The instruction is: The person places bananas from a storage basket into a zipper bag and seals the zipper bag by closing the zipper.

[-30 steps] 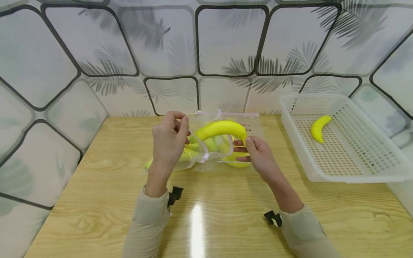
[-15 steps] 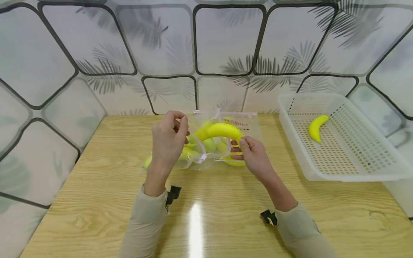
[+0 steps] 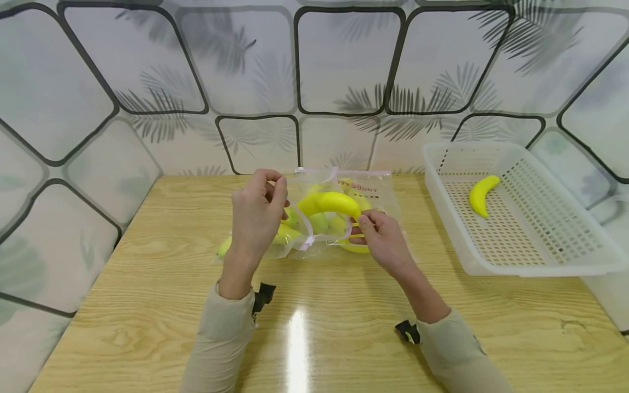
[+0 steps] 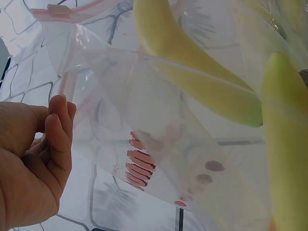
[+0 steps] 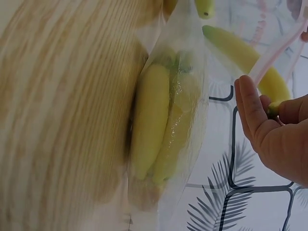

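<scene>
A yellow banana [image 3: 331, 202] slants through the mouth of a clear zip bag [image 4: 110, 82] with a pink rim. My right hand [image 3: 385, 240] pinches its stem end between thumb and forefinger. In the right wrist view the other fingers [image 5: 250, 98] are held straight, tips at the pink rim. My left hand [image 3: 255, 213] pinches the bag's opposite rim with curled fingers, at the pink strip in the left wrist view. The banana's green-tipped far end is inside the plastic. Several more bananas [image 5: 151, 120] lie low in the clear plastic, on the wooden table [image 3: 162, 305].
A white perforated basket [image 3: 447, 224] stands at the right with one banana [image 3: 484, 195] in it. Behind the open mouth lies more clear plastic [image 3: 388, 191] with red print and a pink zip edge. A patterned wall [image 3: 344, 65] closes off the table's back.
My right hand has moved left and slightly down, pushing the banana lower and deeper into the bag. The left hand has stayed at the rim.
</scene>
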`<action>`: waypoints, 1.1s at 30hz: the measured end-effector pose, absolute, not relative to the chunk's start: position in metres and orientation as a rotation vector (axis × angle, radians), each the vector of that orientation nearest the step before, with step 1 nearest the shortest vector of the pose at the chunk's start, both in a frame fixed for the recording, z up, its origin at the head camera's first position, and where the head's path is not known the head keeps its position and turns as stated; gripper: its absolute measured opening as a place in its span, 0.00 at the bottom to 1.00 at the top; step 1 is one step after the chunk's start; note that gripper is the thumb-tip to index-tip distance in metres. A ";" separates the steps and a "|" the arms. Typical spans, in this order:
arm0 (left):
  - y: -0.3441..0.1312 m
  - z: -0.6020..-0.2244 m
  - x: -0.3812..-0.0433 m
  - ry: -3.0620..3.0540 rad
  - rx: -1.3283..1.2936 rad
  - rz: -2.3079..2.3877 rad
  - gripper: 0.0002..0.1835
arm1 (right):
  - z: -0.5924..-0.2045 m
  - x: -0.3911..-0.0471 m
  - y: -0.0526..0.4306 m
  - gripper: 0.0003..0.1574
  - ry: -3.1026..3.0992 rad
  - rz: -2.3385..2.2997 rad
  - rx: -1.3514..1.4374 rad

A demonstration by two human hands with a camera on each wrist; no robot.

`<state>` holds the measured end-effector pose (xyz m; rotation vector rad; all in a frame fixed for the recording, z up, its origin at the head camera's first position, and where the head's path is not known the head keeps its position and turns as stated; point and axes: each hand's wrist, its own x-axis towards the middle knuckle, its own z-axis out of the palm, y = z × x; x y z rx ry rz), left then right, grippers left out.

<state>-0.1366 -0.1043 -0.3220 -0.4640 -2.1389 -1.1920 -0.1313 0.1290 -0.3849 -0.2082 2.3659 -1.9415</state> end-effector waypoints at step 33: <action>-0.104 -0.322 -0.136 -2.151 -0.459 -1.173 0.05 | -0.384 -0.130 0.119 0.15 2.221 -2.116 -0.157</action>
